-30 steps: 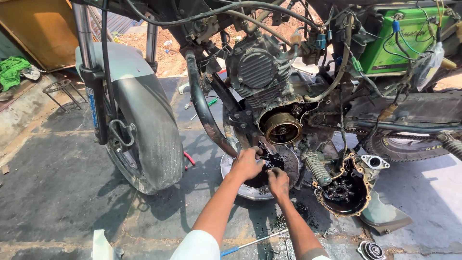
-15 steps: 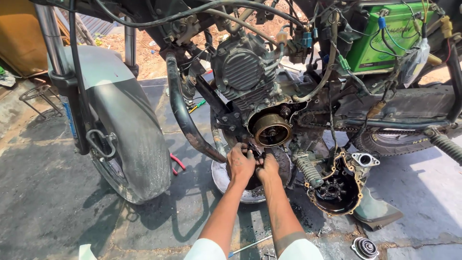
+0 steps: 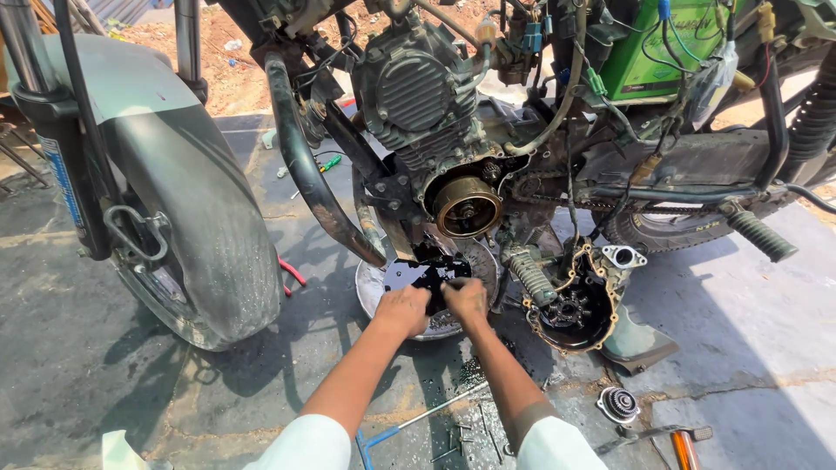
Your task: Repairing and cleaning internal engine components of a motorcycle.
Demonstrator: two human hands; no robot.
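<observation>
Both hands lower now, down from the engine; left hand and right hand curled on round metal pan, black oil glossy; each grip's closure unclear; ribbed engine above

front wheel left | green battery top right | engine cover on ground

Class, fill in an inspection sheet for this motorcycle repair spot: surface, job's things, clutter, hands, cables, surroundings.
Surface: concrete floor, stained dark near the pan.
Job's things: metal drain pan holding black oil, under the engine; removed engine cover lies beside it.
Clutter: round clutch part; blue-handled tool.
Hands: left hand and right hand over the pan; grip unclear.
Cables: loose wires by the green battery.
Surroundings: front wheel, bare dirt behind.
</observation>
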